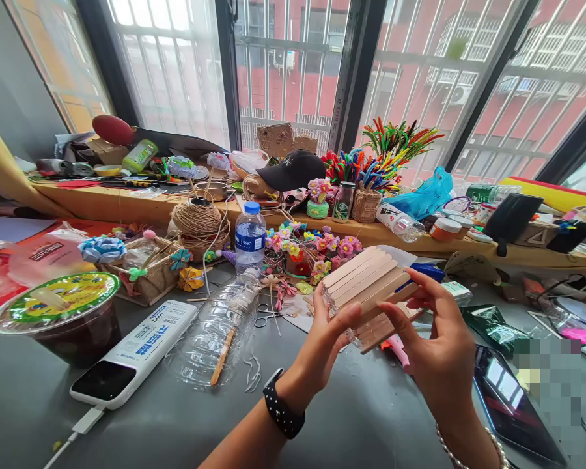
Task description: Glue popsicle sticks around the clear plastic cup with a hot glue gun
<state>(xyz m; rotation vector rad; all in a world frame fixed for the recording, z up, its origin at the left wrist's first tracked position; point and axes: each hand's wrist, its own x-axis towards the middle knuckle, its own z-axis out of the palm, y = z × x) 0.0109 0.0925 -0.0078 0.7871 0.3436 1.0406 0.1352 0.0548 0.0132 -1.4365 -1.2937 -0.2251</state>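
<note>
Gripped in left hand [322, 342] and right hand [437, 345], above the tabletop [176, 423]: stick-covered container [366, 277]. At 8 o'clock from it, clear bottle [209, 326] lying down, one stick [223, 357] inside. Container's inside hard to see.

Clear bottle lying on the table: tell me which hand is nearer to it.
Left. The left hand holds the stick bundle just right of the bottle. The right hand grips the bundle's other side, farther from the bottle.
</note>
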